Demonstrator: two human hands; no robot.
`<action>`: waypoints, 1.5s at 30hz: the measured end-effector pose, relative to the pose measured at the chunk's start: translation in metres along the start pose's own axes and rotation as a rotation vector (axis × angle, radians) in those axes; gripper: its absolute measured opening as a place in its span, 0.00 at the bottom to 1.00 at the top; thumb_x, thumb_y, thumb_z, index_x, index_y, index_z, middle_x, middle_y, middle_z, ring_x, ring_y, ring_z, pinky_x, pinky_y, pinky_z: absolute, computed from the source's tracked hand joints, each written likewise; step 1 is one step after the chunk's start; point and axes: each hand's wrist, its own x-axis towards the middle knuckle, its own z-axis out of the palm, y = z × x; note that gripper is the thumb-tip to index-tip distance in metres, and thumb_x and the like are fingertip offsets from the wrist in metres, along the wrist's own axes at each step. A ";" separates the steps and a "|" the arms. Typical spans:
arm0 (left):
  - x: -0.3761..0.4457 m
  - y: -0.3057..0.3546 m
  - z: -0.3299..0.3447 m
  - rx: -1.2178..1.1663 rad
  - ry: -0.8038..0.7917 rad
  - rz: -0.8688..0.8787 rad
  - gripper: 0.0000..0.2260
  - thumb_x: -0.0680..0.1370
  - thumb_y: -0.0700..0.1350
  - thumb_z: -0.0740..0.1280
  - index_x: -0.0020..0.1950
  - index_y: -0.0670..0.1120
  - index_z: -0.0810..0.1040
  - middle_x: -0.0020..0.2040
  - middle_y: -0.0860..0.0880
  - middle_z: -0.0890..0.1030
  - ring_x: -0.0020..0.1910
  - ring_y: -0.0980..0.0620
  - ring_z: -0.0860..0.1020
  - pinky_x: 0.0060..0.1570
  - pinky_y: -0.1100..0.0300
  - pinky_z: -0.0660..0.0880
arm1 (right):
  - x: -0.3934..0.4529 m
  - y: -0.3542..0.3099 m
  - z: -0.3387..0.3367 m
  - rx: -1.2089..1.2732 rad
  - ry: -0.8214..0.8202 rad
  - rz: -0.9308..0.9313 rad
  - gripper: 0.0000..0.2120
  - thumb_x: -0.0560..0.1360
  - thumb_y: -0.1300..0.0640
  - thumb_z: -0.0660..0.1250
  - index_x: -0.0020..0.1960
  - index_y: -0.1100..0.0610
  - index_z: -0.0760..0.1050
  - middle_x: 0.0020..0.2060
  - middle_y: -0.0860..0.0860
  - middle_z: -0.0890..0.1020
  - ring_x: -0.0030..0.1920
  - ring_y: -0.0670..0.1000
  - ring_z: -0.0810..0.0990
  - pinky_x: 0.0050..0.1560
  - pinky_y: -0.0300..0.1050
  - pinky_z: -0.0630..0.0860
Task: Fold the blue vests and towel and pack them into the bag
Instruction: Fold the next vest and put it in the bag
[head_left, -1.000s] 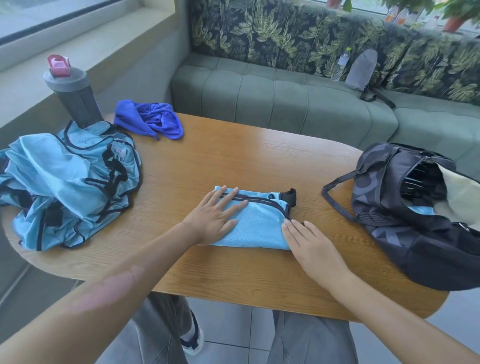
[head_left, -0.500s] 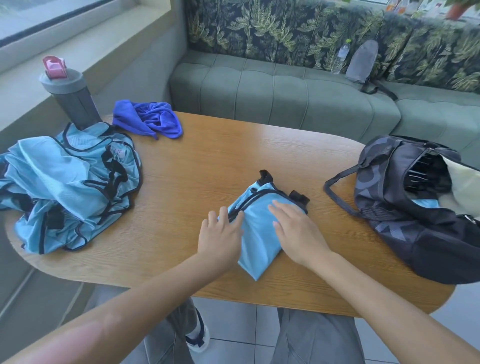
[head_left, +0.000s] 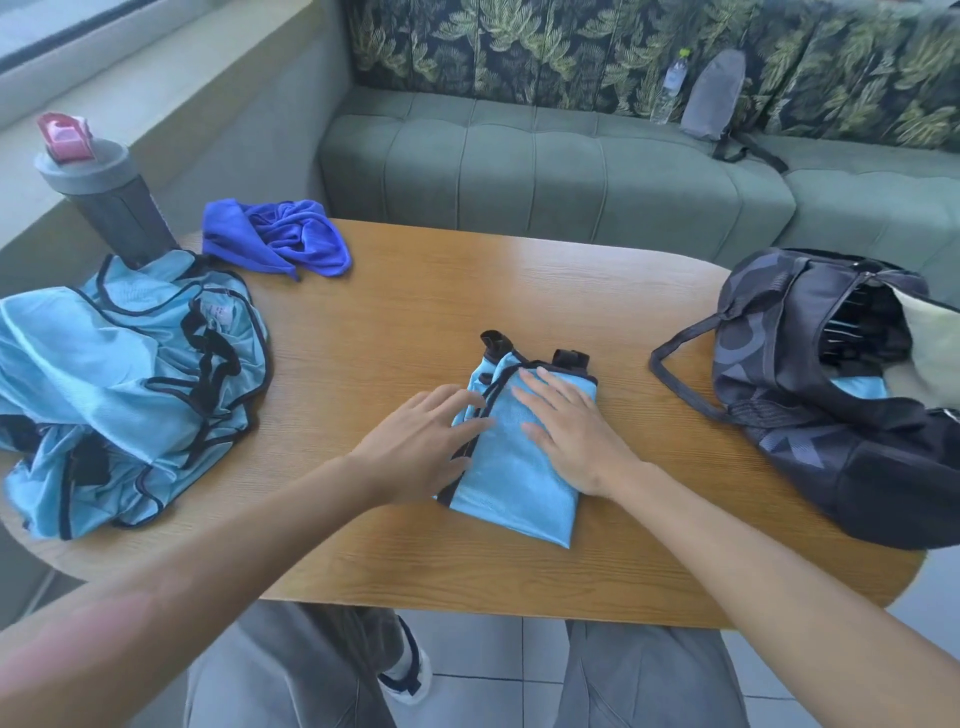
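A folded light-blue vest (head_left: 514, 483) with black trim lies in the middle of the wooden table (head_left: 415, 312), its long side pointing away from me. My right hand (head_left: 566, 431) lies flat on top of it, fingers straight. My left hand (head_left: 421, 441) rests on the table with its fingertips on the vest's left edge. A heap of unfolded light-blue vests (head_left: 119, 384) sits at the table's left end. The dark-blue towel (head_left: 280, 239) lies crumpled at the far left. The black bag (head_left: 826, 395) stands open at the right, with light-blue cloth showing inside.
A grey bottle (head_left: 104, 197) with a pink cap stands at the far left corner behind the vest heap. A green sofa (head_left: 571, 171) runs behind the table, with a water bottle (head_left: 672, 83) and a grey pouch (head_left: 714, 93) on it.
The folded vest has been turned from lying crosswise to pointing away from me. My right hand has moved from its right edge onto its top; my left hand has slid to its left edge.
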 end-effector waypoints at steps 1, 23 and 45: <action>0.007 -0.002 -0.001 0.028 -0.011 0.044 0.24 0.81 0.49 0.64 0.78 0.50 0.69 0.75 0.50 0.69 0.75 0.48 0.65 0.72 0.52 0.66 | -0.005 0.000 0.000 0.045 0.085 0.028 0.24 0.86 0.49 0.52 0.81 0.52 0.59 0.81 0.46 0.56 0.81 0.46 0.48 0.80 0.45 0.44; -0.030 0.017 -0.016 0.279 -0.402 0.060 0.34 0.83 0.48 0.55 0.84 0.48 0.38 0.84 0.43 0.43 0.83 0.44 0.43 0.81 0.51 0.50 | -0.125 -0.016 0.027 -0.164 -0.038 -0.177 0.44 0.78 0.26 0.51 0.83 0.52 0.46 0.82 0.45 0.45 0.81 0.44 0.40 0.80 0.48 0.45; -0.094 0.082 0.026 0.058 -0.061 0.115 0.31 0.82 0.60 0.62 0.83 0.55 0.57 0.81 0.50 0.62 0.78 0.43 0.61 0.76 0.47 0.63 | -0.167 -0.010 0.046 0.150 0.219 -0.208 0.30 0.74 0.36 0.69 0.71 0.50 0.75 0.74 0.42 0.71 0.76 0.43 0.66 0.76 0.49 0.62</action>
